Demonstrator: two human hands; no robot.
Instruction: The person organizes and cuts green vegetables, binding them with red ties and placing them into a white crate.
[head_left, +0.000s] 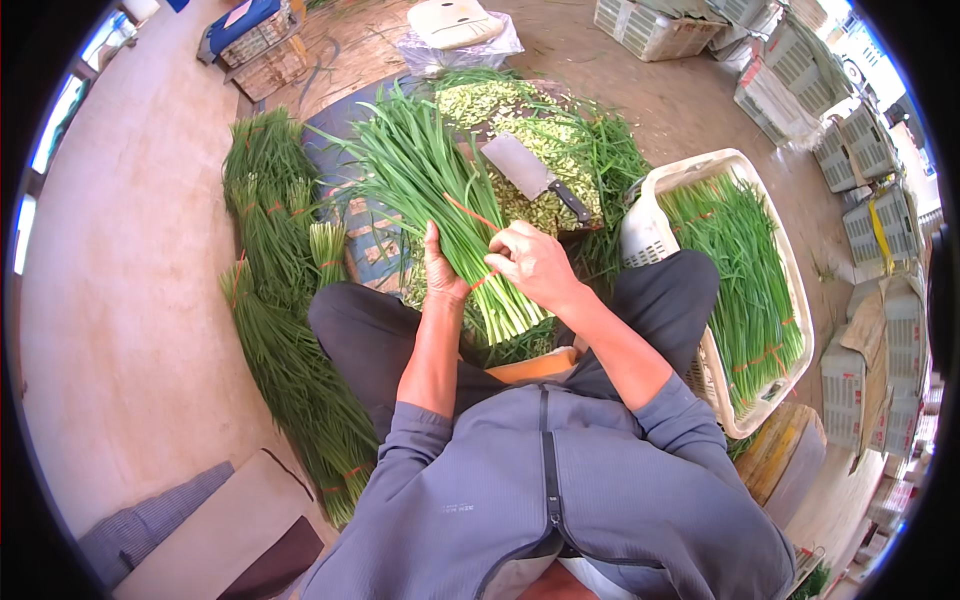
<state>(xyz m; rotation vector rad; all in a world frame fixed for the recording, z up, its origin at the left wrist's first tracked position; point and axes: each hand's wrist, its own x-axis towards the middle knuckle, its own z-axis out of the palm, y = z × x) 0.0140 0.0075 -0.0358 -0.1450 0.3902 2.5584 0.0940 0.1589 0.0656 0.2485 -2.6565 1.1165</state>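
Observation:
A thick bunch of Chinese chives (442, 172) lies slantwise over my lap, its pale cut ends towards me. My left hand (444, 266) grips it from the left side, thumb up along the leaves. On the right side, my right hand (534, 262) pinches a red tie (472, 211) that crosses the stalks. Part of the tie shows again below my right fingers; its path under the bunch is hidden. Beyond my right hand a cleaver (519, 166) with a black handle rests on a heap of chopped chive ends (544, 139).
At the right stands a white plastic crate (799, 315) of tied chives. Several tied bunches (277, 202) line the left along the wall (127, 262). Stacked crates (874, 225) stand far right. A wooden box (262, 64) and a plastic-wrapped bundle (465, 45) are ahead.

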